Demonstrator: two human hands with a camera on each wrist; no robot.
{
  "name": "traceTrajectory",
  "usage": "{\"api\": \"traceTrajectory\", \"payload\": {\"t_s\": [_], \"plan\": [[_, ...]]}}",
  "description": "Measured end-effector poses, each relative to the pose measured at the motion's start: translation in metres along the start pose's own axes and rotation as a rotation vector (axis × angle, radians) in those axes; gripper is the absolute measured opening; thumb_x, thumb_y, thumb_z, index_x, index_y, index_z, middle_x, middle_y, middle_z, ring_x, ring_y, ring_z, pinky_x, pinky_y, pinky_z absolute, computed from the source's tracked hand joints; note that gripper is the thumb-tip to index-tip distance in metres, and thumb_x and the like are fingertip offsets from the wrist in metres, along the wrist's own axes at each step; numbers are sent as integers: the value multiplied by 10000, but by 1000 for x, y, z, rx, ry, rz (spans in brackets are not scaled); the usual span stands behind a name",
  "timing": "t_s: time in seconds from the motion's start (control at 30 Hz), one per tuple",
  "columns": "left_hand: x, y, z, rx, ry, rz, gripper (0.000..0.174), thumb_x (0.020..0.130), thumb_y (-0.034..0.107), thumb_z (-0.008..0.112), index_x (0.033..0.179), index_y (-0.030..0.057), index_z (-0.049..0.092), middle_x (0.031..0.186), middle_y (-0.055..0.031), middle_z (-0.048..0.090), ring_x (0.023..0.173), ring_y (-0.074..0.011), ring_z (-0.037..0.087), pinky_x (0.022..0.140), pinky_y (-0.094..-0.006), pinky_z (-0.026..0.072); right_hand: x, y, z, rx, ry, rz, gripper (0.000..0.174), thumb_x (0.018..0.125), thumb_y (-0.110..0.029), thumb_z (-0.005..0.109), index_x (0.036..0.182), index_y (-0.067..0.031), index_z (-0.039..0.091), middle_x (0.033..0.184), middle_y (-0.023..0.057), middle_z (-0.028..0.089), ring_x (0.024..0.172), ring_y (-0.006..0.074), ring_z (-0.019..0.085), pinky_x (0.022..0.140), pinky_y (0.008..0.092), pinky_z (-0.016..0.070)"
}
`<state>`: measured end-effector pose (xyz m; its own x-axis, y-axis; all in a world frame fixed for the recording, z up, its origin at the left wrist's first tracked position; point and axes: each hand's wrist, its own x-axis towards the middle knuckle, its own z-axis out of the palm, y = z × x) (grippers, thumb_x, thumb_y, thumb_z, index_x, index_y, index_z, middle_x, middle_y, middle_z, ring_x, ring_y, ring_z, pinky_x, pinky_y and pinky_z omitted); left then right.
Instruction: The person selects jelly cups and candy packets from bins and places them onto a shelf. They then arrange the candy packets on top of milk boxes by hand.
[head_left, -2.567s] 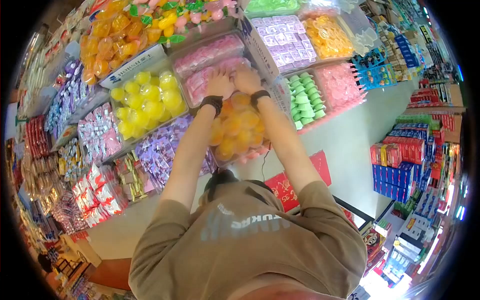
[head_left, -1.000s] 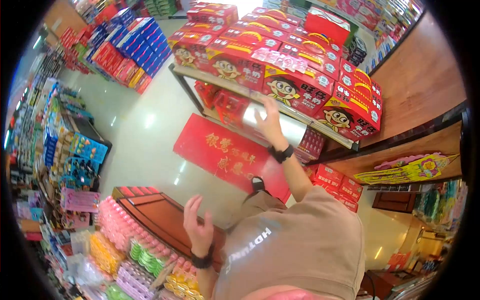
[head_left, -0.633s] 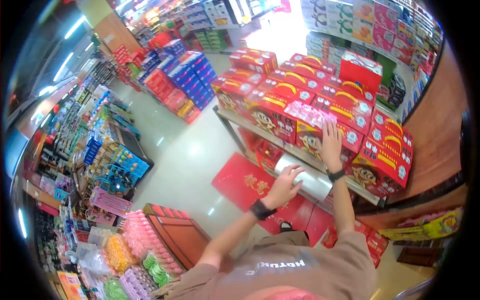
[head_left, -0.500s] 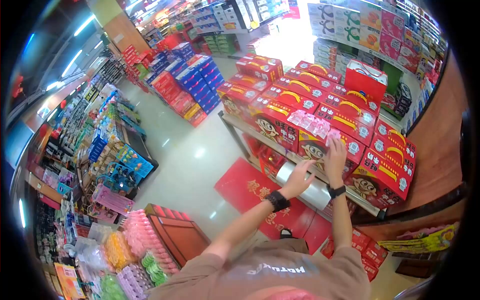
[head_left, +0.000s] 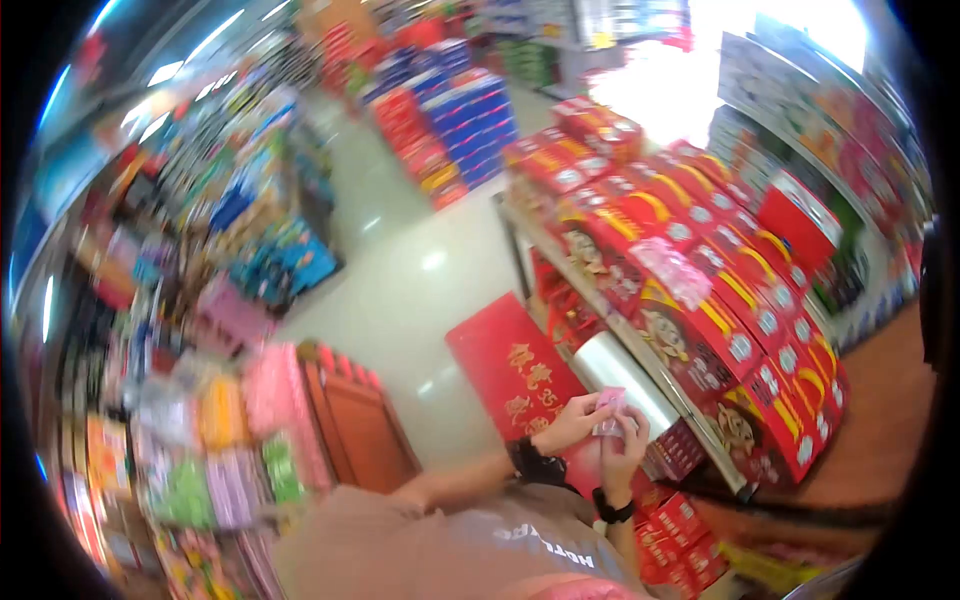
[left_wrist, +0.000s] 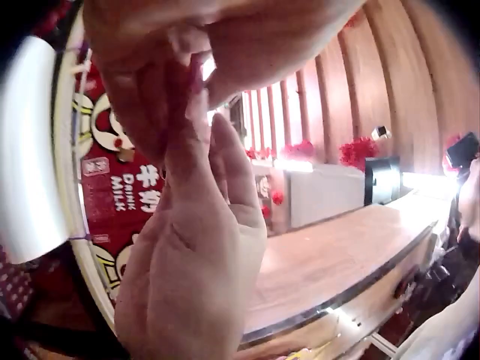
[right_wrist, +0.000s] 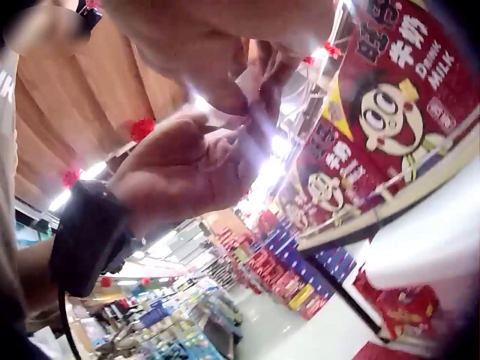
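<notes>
In the head view a small pink packet is held between both hands in front of the body. My left hand pinches it from the left, and my right hand grips it from the right. A partly clear wrapper portion shows just below the pink. From the left wrist, a sliver of pink packet shows between the fingers, with the right hand below. The right wrist view has the fingertips together by the left hand, mostly hiding the packet. A row of pink packets lies on red milk cartons.
Red milk cartons stand on a shelf ahead and right, above a white roll. A red mat lies on the floor. At left are a brown wooden cabinet and bagged goods. Blue cartons are stacked farther off.
My right hand has drawn back from the packets on the cartons with one pink packet. My left hand has come to it, and both hold it near the body. The head view has shifted.
</notes>
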<state>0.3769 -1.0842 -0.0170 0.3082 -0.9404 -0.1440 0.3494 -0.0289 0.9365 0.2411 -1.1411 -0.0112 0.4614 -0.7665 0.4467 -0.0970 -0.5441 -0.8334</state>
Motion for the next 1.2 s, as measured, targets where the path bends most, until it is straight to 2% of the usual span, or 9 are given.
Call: {"api": "traceTrajectory", "payload": {"t_s": [0.2,0.33,0.53,0.67,0.8,0.9,1.0,1.1,1.2], "plan": [[-101,5,-60,-32,504,59,350,1025,242,648,1280,2,638,1114,-14,697,1004,-63,616,846,-252,526,-38,-3,62,311,-547,238,344,991,-65,574,1315,49,582,936,97,687,848,161,644,763,281,527],[-165,-1,-81,135,730,334,328,1047,215,590,1287,-8,593,1070,-58,710,972,-140,659,851,-306,540,-35,-26,106,491,-898,196,264,1009,-73,556,1220,68,625,830,57,651,733,102,574,651,279,474],[-267,-14,-69,257,1193,256,363,1041,174,553,1374,30,538,1163,-165,706,1034,-240,688,904,-361,542,-63,-78,173,399,-1465,77,180,999,-103,603,942,64,638,702,-17,560,681,45,485,589,253,390],[-332,-14,-65,464,1511,254,387,1068,170,519,1433,41,506,1072,-93,705,902,-138,651,788,-307,542,-104,-156,198,440,-1657,141,186,994,-104,616,888,49,618,680,-30,520,638,44,457,550,255,351],[-400,-22,-72,110,1549,169,352,1069,141,501,1408,47,525,1062,-89,701,851,-138,646,734,-309,541,-174,-169,237,581,-1660,-53,211,993,-104,612,853,54,619,646,-11,518,609,62,481,530,265,378],[-440,-33,-76,490,1785,199,337,1068,157,518,1389,54,534,1134,-83,692,941,-148,654,831,-321,549,-212,-204,250,508,-1704,9,213,1004,-103,599,833,21,580,711,-18,515,668,63,449,568,267,371],[-496,-9,-75,355,1686,285,355,1001,91,616,1349,36,575,1242,-103,685,1097,-144,652,896,-314,539,-258,-214,271,457,-1734,68,230,1026,-123,564,903,55,643,685,15,581,616,74,510,535,278,400],[-547,-31,-71,602,1676,159,392,914,59,697,1302,51,643,1227,-152,673,1069,-274,673,885,-356,539,-299,-257,278,512,-1842,310,204,1038,-121,575,957,60,623,692,17,583,633,62,543,516,261,464],[-592,-41,-67,705,1818,163,396,901,70,714,1293,62,655,1195,-149,662,1022,-285,658,856,-350,530,-347,-277,298,458,-1967,163,178,1031,-107,578,1024,63,631,737,46,636,653,76,585,548,263,496]]}}
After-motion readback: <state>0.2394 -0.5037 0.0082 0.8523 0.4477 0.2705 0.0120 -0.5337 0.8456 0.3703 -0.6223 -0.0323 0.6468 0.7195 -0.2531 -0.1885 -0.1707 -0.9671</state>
